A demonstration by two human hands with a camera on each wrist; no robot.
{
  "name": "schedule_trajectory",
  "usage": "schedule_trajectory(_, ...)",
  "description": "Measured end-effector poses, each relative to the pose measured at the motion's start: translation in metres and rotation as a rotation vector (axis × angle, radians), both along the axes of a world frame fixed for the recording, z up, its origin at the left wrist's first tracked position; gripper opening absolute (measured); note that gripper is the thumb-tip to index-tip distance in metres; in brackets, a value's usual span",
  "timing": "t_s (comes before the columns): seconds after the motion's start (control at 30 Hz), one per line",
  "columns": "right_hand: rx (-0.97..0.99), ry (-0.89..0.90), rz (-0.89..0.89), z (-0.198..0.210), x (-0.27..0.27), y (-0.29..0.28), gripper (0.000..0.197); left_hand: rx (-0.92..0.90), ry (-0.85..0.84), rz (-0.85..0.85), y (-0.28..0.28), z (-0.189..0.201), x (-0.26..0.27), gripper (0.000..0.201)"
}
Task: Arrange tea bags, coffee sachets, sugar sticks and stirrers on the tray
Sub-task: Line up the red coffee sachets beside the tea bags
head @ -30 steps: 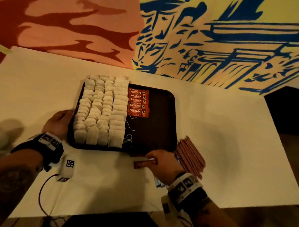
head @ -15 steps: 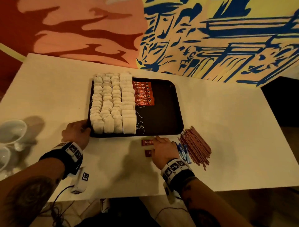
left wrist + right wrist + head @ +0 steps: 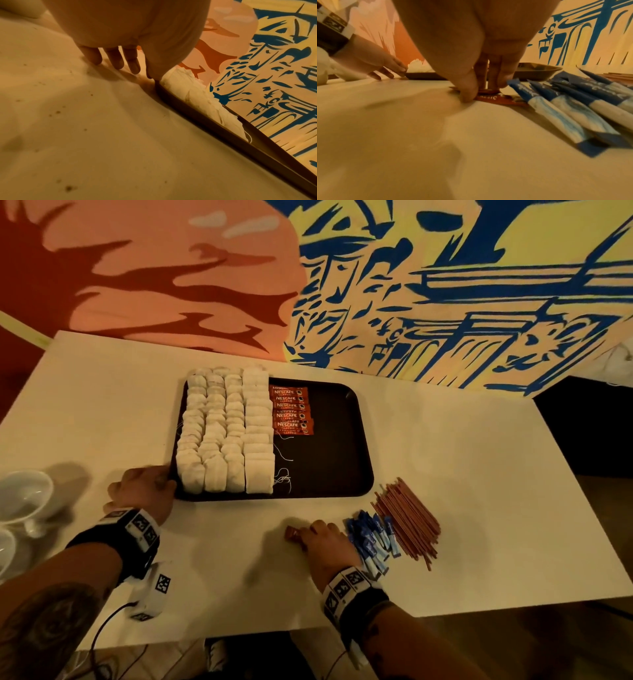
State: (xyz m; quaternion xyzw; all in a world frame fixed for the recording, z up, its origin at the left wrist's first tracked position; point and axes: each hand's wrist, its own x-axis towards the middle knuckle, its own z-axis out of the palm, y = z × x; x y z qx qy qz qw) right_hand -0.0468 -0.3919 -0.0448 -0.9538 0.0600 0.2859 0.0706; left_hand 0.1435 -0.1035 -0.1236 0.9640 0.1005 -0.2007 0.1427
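Observation:
A dark tray [image 3: 329, 440] holds rows of white tea bags [image 3: 226, 433] on its left half and several red coffee sachets [image 3: 291, 409] beside them. My left hand [image 3: 144, 491] rests at the tray's near-left corner, fingers [image 3: 118, 63] straight on the table, thumb against the rim [image 3: 205, 121]. My right hand [image 3: 322, 542] is down on the table in front of the tray. Its thumb and fingertips [image 3: 501, 81] pinch a red coffee sachet [image 3: 489, 98] lying there. Blue sugar sticks [image 3: 370, 539] and brown stirrers [image 3: 407, 518] lie just right of that hand.
White cups [image 3: 24, 498] stand at the table's left edge. A painted wall [image 3: 445, 302] rises behind the table. The tray's right half [image 3: 335, 467] is bare except for tea-bag strings. The white table [image 3: 479, 474] ends close on the right.
My right hand has drawn back from the tray's near edge toward me, and it now pinches a sachet on the table. The left hand stays at the tray's corner.

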Motion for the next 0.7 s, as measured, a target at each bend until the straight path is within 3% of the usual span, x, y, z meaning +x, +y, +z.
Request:
schedule_trajectory(0.07, 0.018, 0.008, 0.009, 0.000, -0.003, 0.001, 0.044, 0.040, 0.006, 0.001, 0.014, -0.026, 0.006, 0.068)
schedule_trajectory(0.2, -0.014, 0.022, 0.081, 0.001, 0.002, 0.000, 0.045, 0.053, 0.014, 0.026, 0.007, 0.014, -0.013, 0.049)
schedule_trajectory(0.33, -0.021, 0.026, 0.142, 0.003, 0.014, -0.001, 0.044, 0.045, 0.031, -0.036, 0.027, 0.011, -0.014, 0.060)
schedule_trajectory(0.43, 0.046, -0.025, 0.110, 0.006, 0.020, -0.003, 0.041, 0.019, 0.037, -0.067, 0.026, 0.028, -0.016, 0.053)
schedule_trajectory(0.5, 0.181, -0.106, 0.017, 0.013, 0.021, -0.002, 0.036, -0.002, -0.007, -0.044, 0.016, 0.052, -0.023, 0.056)
schedule_trajectory(0.57, 0.353, -0.221, -0.137, 0.025, 0.021, 0.002, 0.029, -0.121, -0.111, 0.082, 0.000, 0.076, -0.035, 0.054)
schedule_trajectory(0.7, 0.666, -0.422, -0.488, 0.054, 0.027, 0.017, 0.017, -0.453, -0.372, 0.046, -0.046, 0.122, -0.056, 0.030)
